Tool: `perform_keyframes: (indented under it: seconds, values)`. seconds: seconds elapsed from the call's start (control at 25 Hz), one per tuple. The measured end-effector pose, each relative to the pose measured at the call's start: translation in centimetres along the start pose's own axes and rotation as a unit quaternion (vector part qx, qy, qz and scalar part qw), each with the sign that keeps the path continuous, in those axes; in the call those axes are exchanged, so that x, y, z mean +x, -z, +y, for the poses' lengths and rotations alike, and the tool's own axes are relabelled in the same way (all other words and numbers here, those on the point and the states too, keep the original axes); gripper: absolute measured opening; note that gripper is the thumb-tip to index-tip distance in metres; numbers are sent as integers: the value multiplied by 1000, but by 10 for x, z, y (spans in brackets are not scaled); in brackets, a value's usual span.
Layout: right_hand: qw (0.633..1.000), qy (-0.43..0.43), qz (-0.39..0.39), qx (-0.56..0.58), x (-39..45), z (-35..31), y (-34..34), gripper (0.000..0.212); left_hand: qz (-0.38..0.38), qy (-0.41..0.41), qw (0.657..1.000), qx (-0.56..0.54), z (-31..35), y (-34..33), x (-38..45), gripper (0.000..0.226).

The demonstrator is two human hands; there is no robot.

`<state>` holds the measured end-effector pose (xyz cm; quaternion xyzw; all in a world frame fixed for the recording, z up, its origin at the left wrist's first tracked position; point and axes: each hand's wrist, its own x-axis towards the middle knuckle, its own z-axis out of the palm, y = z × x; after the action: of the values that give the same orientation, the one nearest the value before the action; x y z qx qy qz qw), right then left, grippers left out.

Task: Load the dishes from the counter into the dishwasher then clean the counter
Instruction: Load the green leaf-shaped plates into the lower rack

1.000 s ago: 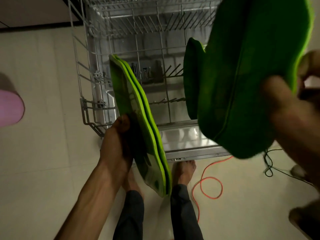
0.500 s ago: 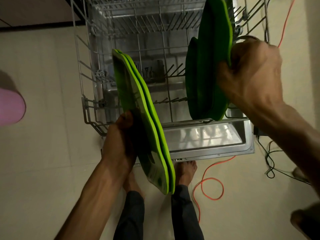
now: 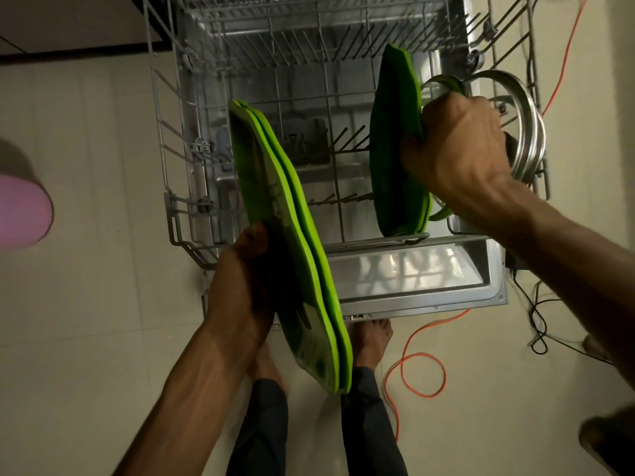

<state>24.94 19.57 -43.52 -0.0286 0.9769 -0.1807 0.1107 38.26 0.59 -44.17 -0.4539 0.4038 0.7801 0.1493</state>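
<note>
Green plates (image 3: 395, 149) on edge, partly behind right hand (image 3: 457, 146).

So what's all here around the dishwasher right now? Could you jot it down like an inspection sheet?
Surface: pale tiled floor; open dishwasher door lies flat, lower rack pulled out over it.
Job's things: green plates on edge in the rack; stack of green plates held outside it; metal-rimmed lid at the rack's right.
Clutter: pink object at left edge, unclear what.
Hands: left hand holds the stack; right hand grips a racked plate.
Cables: orange cable looped on floor; black cables at right.
Surroundings: bare feet at the door.
</note>
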Motion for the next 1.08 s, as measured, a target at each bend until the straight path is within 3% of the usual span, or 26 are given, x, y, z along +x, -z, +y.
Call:
perform_keyframes:
  seconds: [0.28,0.6,0.72,0.8,0.92,1.0,1.08]
  values:
    - [982,-37,-83,-166,-7,-3,-7,24,-6,13,1000,1,-10,8,5,25]
    - [986,-47,-90,-132,-14,4,-10,32,-16,23,1000,-10,-18,13,14,23]
    - [997,13,-45,-64,-35,-1,-1,30,-16,21,1000,-7,-19,15,17,25]
    - [993,73,-61,70,-64,-20,4,27,-13,17,1000,-5,-20,14,18,27]
    - [942,38,-89,323,-108,-54,14,32,3,4,1000,1,-22,12,19,37]
    - [929,5,-89,358,-129,-67,16,32,23,1,1000,2,-24,11,21,54]
    - [953,2,-68,295,-141,-77,11,35,39,-3,999,3,-25,12,25,57]
